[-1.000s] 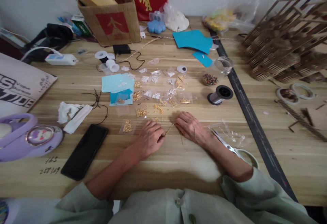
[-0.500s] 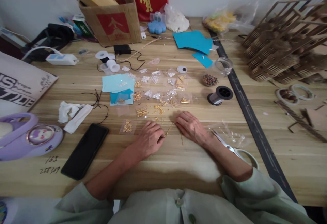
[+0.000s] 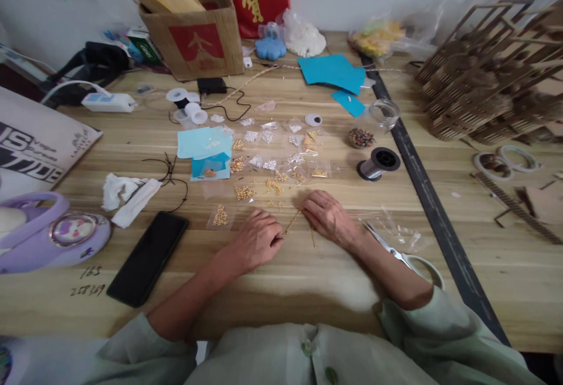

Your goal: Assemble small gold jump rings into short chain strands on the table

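Between my two hands a thin gold chain runs at a slant over the wooden table. My left hand is closed in a pinch at its lower end, resting low on the tabletop. My right hand is closed around the upper part, and a short tail of the chain hangs down below its fingers. The fingertips of both hands are largely hidden. Just beyond them lie loose gold findings and a small pile of gold beads. Another bag of gold beads is left of my left hand.
Scissors lie beside my right forearm, near crumpled clear plastic. A wire spool and a jar of dark beads stand at the right. At the left are a black phone and a purple object. A cardboard box stands behind.
Almost nothing differs. The chain between the hands looks slightly straighter, and the whole view has shifted very slightly.
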Motion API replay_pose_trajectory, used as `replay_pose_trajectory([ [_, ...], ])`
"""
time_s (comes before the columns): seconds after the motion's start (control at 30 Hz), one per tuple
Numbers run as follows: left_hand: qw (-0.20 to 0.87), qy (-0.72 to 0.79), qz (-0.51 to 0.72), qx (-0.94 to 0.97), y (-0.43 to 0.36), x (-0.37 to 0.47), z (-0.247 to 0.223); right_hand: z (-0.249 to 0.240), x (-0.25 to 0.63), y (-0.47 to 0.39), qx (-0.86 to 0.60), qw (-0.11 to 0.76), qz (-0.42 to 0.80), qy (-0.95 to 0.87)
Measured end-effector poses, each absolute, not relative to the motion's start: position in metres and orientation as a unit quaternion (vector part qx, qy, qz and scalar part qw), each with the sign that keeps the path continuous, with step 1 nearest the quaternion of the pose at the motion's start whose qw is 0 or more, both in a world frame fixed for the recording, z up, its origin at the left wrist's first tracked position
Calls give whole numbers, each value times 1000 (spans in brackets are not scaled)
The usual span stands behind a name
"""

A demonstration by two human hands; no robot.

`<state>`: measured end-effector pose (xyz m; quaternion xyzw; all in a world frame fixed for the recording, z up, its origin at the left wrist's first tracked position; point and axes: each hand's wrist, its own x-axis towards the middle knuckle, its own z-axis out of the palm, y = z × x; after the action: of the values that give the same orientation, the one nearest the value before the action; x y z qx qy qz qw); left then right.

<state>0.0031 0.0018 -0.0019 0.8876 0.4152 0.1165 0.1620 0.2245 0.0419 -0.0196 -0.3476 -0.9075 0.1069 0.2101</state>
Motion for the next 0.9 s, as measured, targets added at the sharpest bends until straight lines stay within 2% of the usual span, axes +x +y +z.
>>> replay_pose_trajectory([
  [0.43, 167, 408, 110, 891, 1, 3, 1, -23, 225, 43, -355, 214, 115, -903],
  [0.9, 182, 411, 65, 891, 1, -1, 2, -19, 231, 46, -396, 317, 234, -830],
])
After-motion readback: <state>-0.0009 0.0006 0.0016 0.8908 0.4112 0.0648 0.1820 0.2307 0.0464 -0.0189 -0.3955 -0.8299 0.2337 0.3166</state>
